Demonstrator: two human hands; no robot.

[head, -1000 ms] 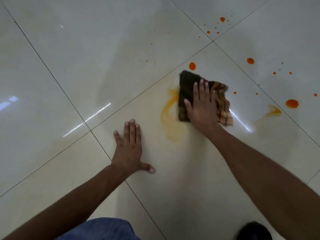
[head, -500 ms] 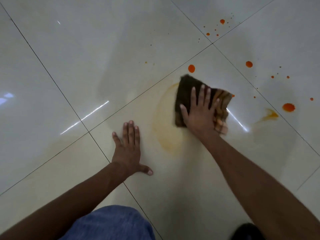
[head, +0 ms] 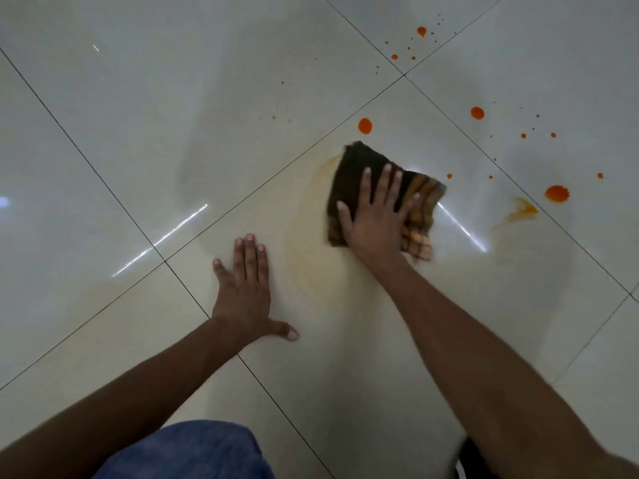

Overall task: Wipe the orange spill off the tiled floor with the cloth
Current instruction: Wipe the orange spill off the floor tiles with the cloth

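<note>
**Orange drops all round as the cloth goes flat to the tile**

Dark checked cloth (head: 359, 174) lies on the tiled floor (head: 121, 115), and the right hand (head: 377, 219) presses down on it with its fingers (head: 387, 181) spread wide and flat, not clenched, palm pinning the fabric. The cloth's edges look blurred. Just left of it and below it a pale orange smear (head: 307, 236) fans across the tile, thin and washed out. Above the cloth's top corner, apart from it, sits a round orange drop (head: 365, 125). Off to the right there is more: a drop (head: 477, 113) higher up, a bigger blot (head: 556, 193) near the grout line, and a yellowish streak (head: 518, 210) beside it, with fine specks scattered about. The left hand (head: 247, 288) rests open on the floor, holding nothing, fingers together and thumb out, near the smear's lower edge. Blue fabric (head: 193, 451) shows at the bottom edge.
</note>
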